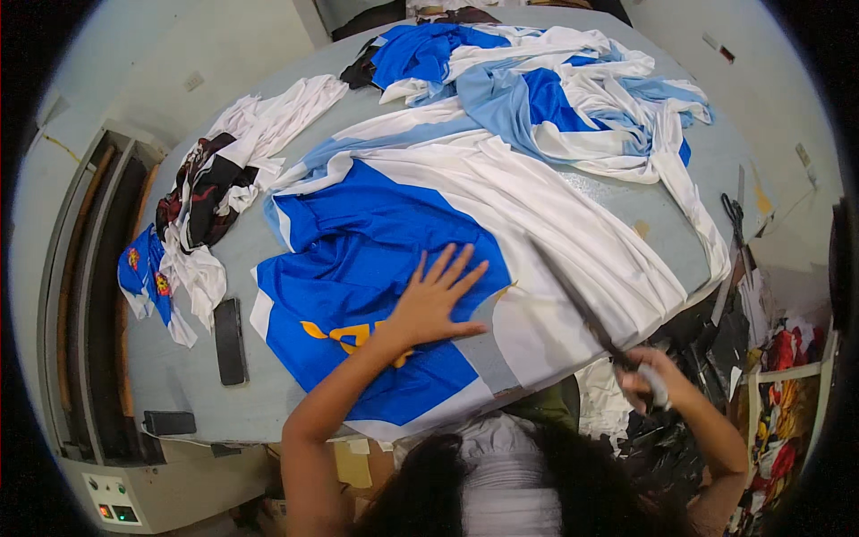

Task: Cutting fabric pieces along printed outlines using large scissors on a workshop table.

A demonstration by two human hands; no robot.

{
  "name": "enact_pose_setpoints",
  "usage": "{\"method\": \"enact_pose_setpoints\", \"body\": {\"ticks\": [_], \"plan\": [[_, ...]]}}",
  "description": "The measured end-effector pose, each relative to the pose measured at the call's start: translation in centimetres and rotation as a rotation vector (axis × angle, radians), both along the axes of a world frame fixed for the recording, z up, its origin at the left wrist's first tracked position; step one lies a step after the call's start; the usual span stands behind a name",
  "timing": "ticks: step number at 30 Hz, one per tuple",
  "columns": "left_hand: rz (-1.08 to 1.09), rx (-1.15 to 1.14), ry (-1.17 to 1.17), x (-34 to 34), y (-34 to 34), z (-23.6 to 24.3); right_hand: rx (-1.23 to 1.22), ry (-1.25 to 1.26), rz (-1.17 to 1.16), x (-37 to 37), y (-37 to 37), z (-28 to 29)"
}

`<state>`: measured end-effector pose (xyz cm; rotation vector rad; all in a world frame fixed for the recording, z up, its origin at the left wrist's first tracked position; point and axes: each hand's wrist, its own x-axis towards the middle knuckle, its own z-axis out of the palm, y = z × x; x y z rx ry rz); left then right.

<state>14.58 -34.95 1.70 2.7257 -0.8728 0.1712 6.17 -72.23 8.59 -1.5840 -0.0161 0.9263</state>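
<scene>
In the head view, the left hand (437,302) lies palm down, fingers spread, on the blue panel (385,215) of a printed cloth near the table's front edge. The right hand (653,378) has its fingers closed round the handle of a long, dark bladed tool (580,302) — blurred, slanting over the white fabric (573,224) beside that panel; whether it touches is unclear. A black phone-like slab (230,342) lies left on the grey table (179,380) — more crumpled cloth (546,89) is heaped beyond.
</scene>
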Motion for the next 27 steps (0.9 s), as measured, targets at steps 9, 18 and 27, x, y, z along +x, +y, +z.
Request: {"method": "enact_pose_setpoints", "body": {"ticks": [9,18,27], "plan": [[-0.003,-0.153,0.319,0.6,2.2,1.3,-0.219,0.045,0.412,-5.3,2.6,1.3],[0.146,-0.01,-0.075,-2.9,0.1,-1.4,-0.371,0.123,0.229,-9.6,5.5,-0.5],[0.438,0.195,0.055,-7.3,-1.2,3.3,-0.22,0.066,0.137,-8.3,8.8,-1.8]]}}
